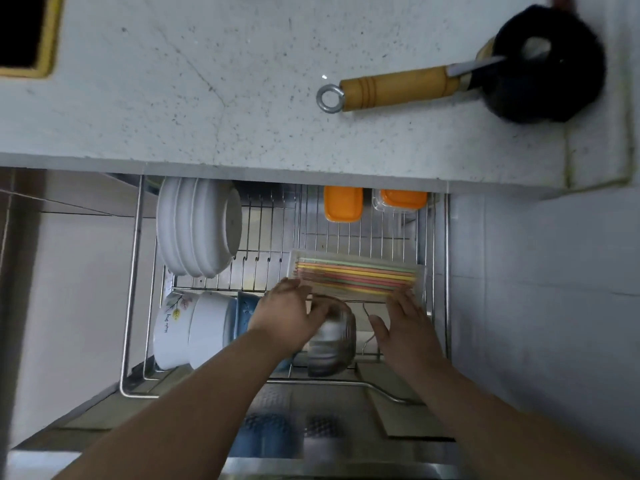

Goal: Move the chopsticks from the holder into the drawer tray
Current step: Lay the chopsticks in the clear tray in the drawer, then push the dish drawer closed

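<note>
Several coloured chopsticks (356,273) (yellow, green, orange, pink) lie flat side by side in a clear plastic tray (420,282). The tray rests across the wire rack of the pulled-out drawer (138,271). My left hand (287,315) reaches to the tray's near-left corner, fingertips at its edge. My right hand (405,323) lies flat by the tray's near-right edge, fingers spread. Neither hand holds a chopstick. No chopstick holder is visible.
White plates (197,226) stand at the drawer's back left, bowls (194,327) on edge at front left. A clear glass bowl (330,337) sits under my hands. Two orange-lidded boxes (343,204) are at the back. A wooden-handled black pot (540,67) is on the counter (207,98).
</note>
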